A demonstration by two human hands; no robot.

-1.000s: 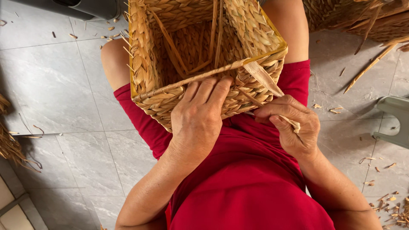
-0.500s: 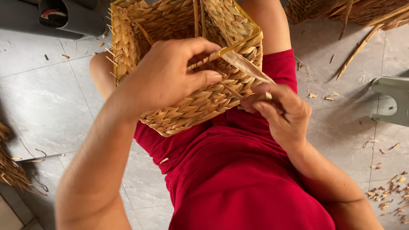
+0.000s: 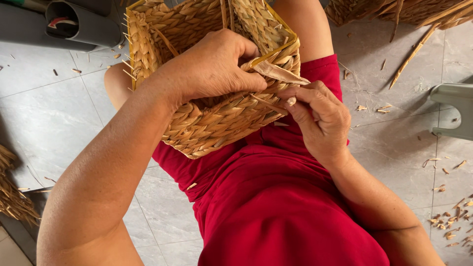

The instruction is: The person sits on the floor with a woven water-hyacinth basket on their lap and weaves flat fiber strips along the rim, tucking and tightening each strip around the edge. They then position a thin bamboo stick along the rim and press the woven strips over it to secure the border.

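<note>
The top edge of the view cuts off the far half of the one square basket woven of tan dried straw [image 3: 207,123], which rests on the lap of a person in red clothes [image 3: 276,197]. The left hand [image 3: 212,64] is curled over the near rim, fingers clenched on the weave and hiding it. The right hand [image 3: 320,120] pinches one flat pale straw strand [image 3: 278,74] at the rim corner. Straw scraps [image 3: 451,221] litter the grey tiled floor [image 3: 49,113]; a dark tube [image 3: 84,22] lies top left, half cut off.
</note>
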